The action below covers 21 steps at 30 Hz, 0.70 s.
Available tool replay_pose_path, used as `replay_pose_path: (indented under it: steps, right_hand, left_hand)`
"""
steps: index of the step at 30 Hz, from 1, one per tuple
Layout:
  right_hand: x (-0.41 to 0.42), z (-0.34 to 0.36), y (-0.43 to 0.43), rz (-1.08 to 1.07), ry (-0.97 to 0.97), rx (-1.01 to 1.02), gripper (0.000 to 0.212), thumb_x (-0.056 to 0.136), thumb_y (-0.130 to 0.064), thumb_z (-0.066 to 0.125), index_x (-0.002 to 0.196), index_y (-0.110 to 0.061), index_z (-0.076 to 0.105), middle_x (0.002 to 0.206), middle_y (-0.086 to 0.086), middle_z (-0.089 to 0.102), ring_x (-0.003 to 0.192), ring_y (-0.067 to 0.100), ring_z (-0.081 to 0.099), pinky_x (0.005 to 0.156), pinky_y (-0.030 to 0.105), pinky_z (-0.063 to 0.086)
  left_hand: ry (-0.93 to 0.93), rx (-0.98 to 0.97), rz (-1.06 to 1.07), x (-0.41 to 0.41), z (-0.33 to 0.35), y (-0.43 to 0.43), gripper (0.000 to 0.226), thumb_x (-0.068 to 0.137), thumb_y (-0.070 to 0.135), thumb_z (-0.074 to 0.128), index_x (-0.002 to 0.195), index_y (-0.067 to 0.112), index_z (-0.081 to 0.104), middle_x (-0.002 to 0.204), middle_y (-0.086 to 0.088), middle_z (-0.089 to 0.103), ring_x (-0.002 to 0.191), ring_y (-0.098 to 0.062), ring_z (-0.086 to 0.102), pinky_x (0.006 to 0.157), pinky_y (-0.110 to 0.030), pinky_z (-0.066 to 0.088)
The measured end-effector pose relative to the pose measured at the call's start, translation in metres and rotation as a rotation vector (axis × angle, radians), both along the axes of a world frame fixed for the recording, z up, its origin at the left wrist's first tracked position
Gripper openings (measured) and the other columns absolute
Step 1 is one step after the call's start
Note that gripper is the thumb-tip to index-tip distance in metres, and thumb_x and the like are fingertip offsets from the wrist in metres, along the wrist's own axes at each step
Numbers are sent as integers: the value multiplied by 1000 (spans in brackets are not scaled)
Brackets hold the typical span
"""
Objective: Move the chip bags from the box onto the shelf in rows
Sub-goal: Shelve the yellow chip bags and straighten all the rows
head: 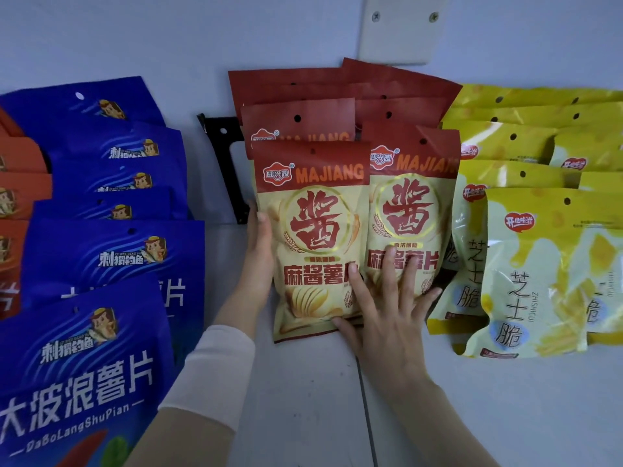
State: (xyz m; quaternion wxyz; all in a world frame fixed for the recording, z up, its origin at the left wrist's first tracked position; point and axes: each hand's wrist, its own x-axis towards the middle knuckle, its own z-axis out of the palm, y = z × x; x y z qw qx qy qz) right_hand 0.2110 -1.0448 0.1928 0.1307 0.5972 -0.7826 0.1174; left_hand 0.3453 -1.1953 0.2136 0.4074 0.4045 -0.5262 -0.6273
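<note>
Fingers of the right hand lay spread flat on the front red bags, left hand flat against their side; with blue bags and yellow bags already rowed on the shelf, little seemed left.

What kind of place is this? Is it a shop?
Probably a shop, or a snack stockroom. Blue chip bags, red chip bags and yellow chip bags sit in rows by colour on a white shelf against a wall, with many of each kind.
</note>
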Motion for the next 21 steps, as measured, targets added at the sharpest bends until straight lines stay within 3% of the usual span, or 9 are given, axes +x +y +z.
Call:
replay_pose_path:
  steps: [2, 6, 8, 10, 12, 14, 16, 21]
  right_hand:
    - [0, 0, 2, 2, -7, -5, 75, 84, -64, 28, 147, -32, 4, 152, 23, 11, 136, 50, 7, 93, 76, 21]
    - [1, 0, -1, -9, -29, -5, 70, 87, -59, 26, 147, -31, 5, 152, 22, 10, 137, 49, 7, 93, 76, 23]
    - [2, -1, -3, -24, -31, 0, 69, 87, -58, 26, 147, -31, 5, 153, 21, 11, 137, 49, 7, 93, 76, 23]
    - [1, -1, -3, -27, -26, -6, 69, 87, -59, 25, 147, -31, 4, 153, 21, 11, 137, 49, 7, 94, 75, 23]
    - [1, -3, 0, -19, -29, -31, 70, 88, -58, 26, 148, -31, 2, 152, 22, 12, 137, 48, 7, 95, 75, 22]
    - [2, -5, 3, -6, -28, -48, 70, 89, -57, 26, 148, -30, 0, 152, 22, 13, 137, 48, 8, 96, 74, 21]
    - [2, -7, 5, 3, -20, -44, 68, 90, -56, 24, 148, -29, 0, 152, 21, 14, 138, 46, 9, 96, 74, 22]
    - [-1, -2, -5, -15, -29, -15, 62, 90, -50, 26, 147, -30, 8, 152, 20, 13, 138, 46, 9, 93, 75, 23]
  left_hand:
    - [-9, -11, -10, -2, -2, 0, 110, 55, 91, 40, 146, 32, 20, 136, 5, 50, 116, -11, 56, 72, -18, 53]
    - [1, -70, -34, -12, 3, 0, 82, 76, 70, 31, 146, 32, 14, 135, 7, 48, 106, 1, 59, 78, -18, 54]
    - [-10, -72, -46, -10, 6, -2, 89, 71, 74, 32, 147, 31, 14, 136, 6, 47, 101, 5, 59, 82, -21, 54]
    - [-10, -52, -35, -6, 10, -2, 104, 63, 84, 36, 148, 29, 11, 141, 5, 41, 105, 6, 55, 71, -10, 51]
    - [3, -42, 26, -3, 7, -9, 92, 70, 81, 30, 148, 35, 10, 146, 10, 33, 112, 3, 48, 73, -8, 48]
    - [39, 33, 59, -5, 7, -17, 93, 67, 87, 32, 145, 38, 21, 145, 9, 37, 121, -7, 48, 94, -28, 48]
    - [46, 117, 28, -9, 6, -19, 106, 55, 94, 36, 141, 33, 34, 138, 1, 50, 122, -19, 52, 100, -44, 44]
    - [19, 105, -9, -14, 6, -16, 104, 56, 93, 38, 138, 30, 39, 131, 0, 56, 117, -17, 56, 95, -41, 47]
